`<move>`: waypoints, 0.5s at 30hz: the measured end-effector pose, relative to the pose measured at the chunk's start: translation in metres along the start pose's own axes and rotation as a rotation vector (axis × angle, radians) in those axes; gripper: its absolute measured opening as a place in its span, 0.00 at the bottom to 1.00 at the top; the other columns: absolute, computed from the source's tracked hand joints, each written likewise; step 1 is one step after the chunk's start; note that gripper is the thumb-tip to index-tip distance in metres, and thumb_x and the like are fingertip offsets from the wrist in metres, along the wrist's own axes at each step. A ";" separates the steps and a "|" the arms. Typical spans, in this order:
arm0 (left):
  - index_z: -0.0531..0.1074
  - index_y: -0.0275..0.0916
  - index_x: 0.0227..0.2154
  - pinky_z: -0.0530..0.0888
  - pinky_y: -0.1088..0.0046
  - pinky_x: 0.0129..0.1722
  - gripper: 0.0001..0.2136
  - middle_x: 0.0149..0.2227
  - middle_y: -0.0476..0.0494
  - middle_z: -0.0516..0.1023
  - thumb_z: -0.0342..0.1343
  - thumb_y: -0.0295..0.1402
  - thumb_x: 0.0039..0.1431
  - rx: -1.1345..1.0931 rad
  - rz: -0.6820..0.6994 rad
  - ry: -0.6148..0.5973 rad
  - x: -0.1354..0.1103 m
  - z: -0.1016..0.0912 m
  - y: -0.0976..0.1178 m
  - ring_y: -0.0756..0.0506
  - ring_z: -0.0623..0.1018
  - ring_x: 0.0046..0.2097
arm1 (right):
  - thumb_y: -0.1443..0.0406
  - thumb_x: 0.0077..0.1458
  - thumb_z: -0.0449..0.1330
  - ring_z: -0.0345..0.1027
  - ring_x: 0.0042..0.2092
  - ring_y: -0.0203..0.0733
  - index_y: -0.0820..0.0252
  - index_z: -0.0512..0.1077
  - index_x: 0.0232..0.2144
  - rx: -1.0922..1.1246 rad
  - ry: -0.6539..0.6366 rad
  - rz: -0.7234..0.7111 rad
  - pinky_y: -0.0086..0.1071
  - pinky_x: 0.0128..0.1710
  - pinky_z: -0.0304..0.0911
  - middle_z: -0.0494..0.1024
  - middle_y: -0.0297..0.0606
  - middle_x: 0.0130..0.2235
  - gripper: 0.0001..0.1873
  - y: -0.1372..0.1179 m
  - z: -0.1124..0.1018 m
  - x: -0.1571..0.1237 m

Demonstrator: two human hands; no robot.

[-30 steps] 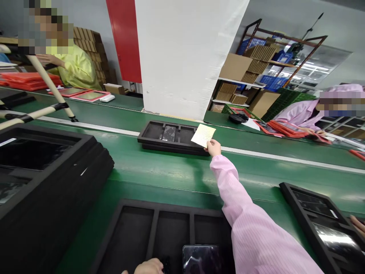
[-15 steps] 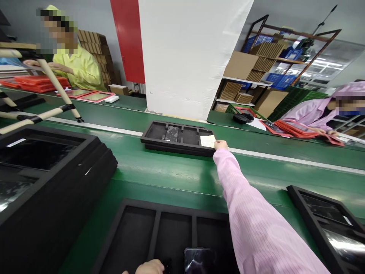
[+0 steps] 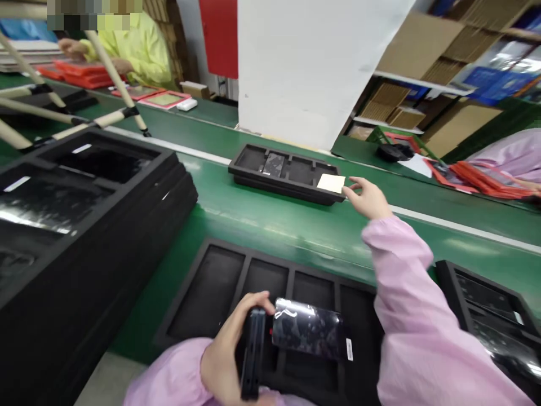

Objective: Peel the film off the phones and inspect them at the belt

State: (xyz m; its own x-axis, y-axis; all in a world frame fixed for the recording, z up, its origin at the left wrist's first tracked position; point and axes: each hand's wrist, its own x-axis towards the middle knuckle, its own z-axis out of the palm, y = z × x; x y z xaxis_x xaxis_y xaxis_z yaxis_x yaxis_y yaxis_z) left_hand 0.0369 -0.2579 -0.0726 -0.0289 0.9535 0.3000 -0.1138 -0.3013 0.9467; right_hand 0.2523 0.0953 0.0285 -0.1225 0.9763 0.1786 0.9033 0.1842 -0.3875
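My left hand point(image 3: 230, 338) is wrapped around a slim black phone-like device point(image 3: 255, 352), which stands edge-on above the black foam tray point(image 3: 249, 251). Just right of it, a glossy dark phone screen point(image 3: 310, 330) with a small white label lies across that tray's compartments. Out at arm's length, my right hand point(image 3: 369, 197) has thumb and forefinger apart beside a pale yellow paper note point(image 3: 331, 183). The note lies on the right end of a smaller black tray point(image 3: 287, 186), whose compartments also hold a dark screen piece point(image 3: 274, 164). Whether my thumb touches that tray's corner I cannot tell.
At left rises a tall stack of black foam trays point(image 3: 139, 225) with dark screens. Another loaded tray point(image 3: 486, 282) lies at right on the green belt point(image 3: 203, 217). A tubular frame point(image 3: 114, 79) stands back left. Two people sit across, near red-framed pieces point(image 3: 486, 177).
My right hand has loosened from the note and drawn slightly back. My left hand has come further into view, showing the device in it. The view has tilted down.
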 end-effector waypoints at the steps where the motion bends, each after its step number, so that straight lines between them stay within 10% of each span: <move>1: 0.59 0.48 0.59 0.75 0.61 0.45 0.44 0.47 0.41 0.69 0.70 0.51 0.37 0.010 0.062 -0.065 0.005 0.003 0.004 0.39 0.76 0.42 | 0.58 0.58 0.59 0.72 0.39 0.45 0.60 0.68 0.58 0.057 -0.025 -0.190 0.43 0.48 0.67 0.79 0.43 0.45 0.27 -0.009 -0.009 -0.031; 4: 0.62 0.45 0.55 0.74 0.65 0.45 0.40 0.45 0.42 0.68 0.70 0.51 0.38 0.057 0.167 -0.086 0.015 0.009 0.011 0.43 0.74 0.42 | 0.52 0.58 0.59 0.73 0.43 0.48 0.50 0.69 0.58 0.163 -0.241 -0.571 0.43 0.47 0.70 0.78 0.42 0.48 0.27 -0.021 -0.023 -0.140; 8: 0.62 0.44 0.55 0.74 0.66 0.45 0.41 0.46 0.41 0.67 0.70 0.50 0.38 0.070 0.220 -0.061 0.010 0.008 0.011 0.42 0.74 0.45 | 0.53 0.48 0.67 0.71 0.53 0.59 0.46 0.56 0.67 -0.029 -0.437 -0.696 0.50 0.49 0.71 0.72 0.47 0.57 0.46 0.005 0.004 -0.257; 11: 0.61 0.45 0.55 0.73 0.66 0.45 0.42 0.47 0.41 0.67 0.71 0.51 0.37 0.089 0.259 -0.046 0.002 0.006 0.009 0.41 0.73 0.46 | 0.58 0.43 0.68 0.69 0.55 0.63 0.48 0.40 0.71 -0.127 -0.351 -0.671 0.58 0.52 0.67 0.70 0.51 0.57 0.60 0.028 0.039 -0.290; 15: 0.60 0.45 0.56 0.72 0.63 0.49 0.45 0.48 0.40 0.67 0.72 0.54 0.35 0.098 0.288 -0.045 -0.005 0.005 0.008 0.40 0.73 0.48 | 0.64 0.43 0.64 0.69 0.51 0.60 0.51 0.46 0.69 -0.055 -0.244 -0.589 0.59 0.53 0.64 0.73 0.48 0.50 0.53 0.033 0.053 -0.296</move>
State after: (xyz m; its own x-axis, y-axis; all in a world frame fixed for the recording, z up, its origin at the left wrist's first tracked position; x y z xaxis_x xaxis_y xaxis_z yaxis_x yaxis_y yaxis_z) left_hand 0.0413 -0.2647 -0.0657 -0.0018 0.8284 0.5602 -0.0114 -0.5602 0.8283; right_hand 0.2967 -0.1810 -0.0855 -0.6894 0.7119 0.1336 0.6747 0.6983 -0.2390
